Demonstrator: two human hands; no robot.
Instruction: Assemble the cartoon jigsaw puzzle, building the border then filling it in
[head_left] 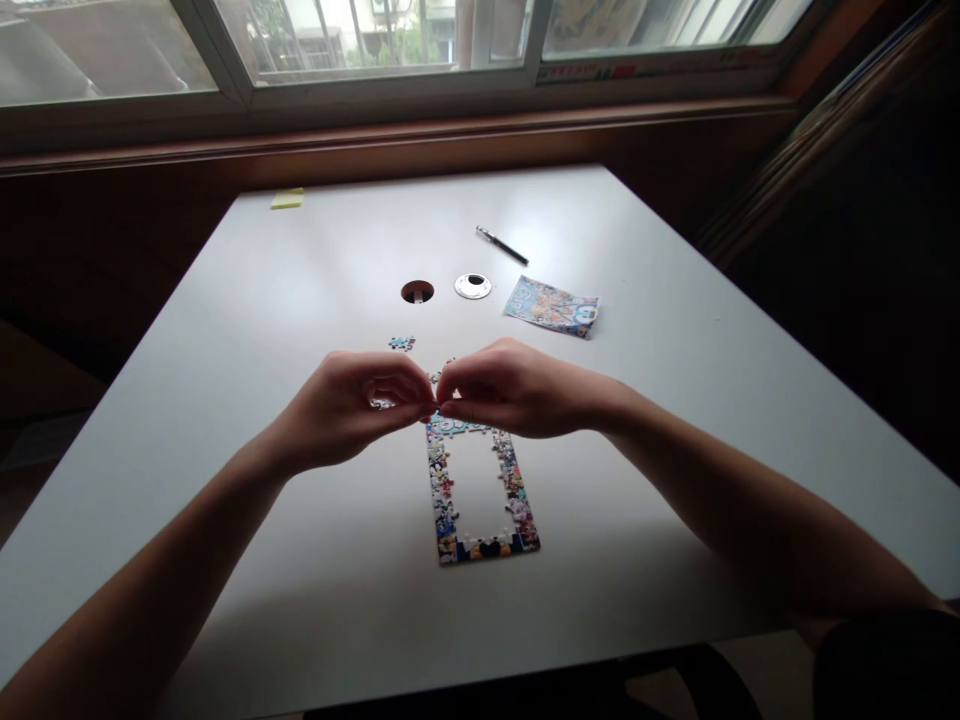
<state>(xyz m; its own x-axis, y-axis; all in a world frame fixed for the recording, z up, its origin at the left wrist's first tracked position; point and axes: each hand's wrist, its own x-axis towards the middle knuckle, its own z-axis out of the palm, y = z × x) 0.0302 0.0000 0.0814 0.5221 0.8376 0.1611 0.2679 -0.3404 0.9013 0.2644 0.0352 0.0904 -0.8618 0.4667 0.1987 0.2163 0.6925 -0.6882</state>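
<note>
My left hand [349, 408] and my right hand [517, 388] meet at the fingertips over the far end of a partly joined jigsaw puzzle [444, 500]. Both are closed in a pinch, thumb against fingers. Whatever they hold between them is too small and dark to name. The puzzle forms a colourful rectangular border around a bare middle, and its far part is partly hidden by my hands. Just beyond my left hand lies a small cluster of puzzle pieces [402, 343]. A few more pieces [381, 404] show through the gap in my left fingers.
On the white table [315, 560], a crumpled picture sheet [553, 306] lies beyond my right hand. Behind it are a black pen [502, 245], a round metal cover [473, 287] and a cable hole [417, 292]. Yellow sticky notes [287, 199] are near the back left edge, below a window.
</note>
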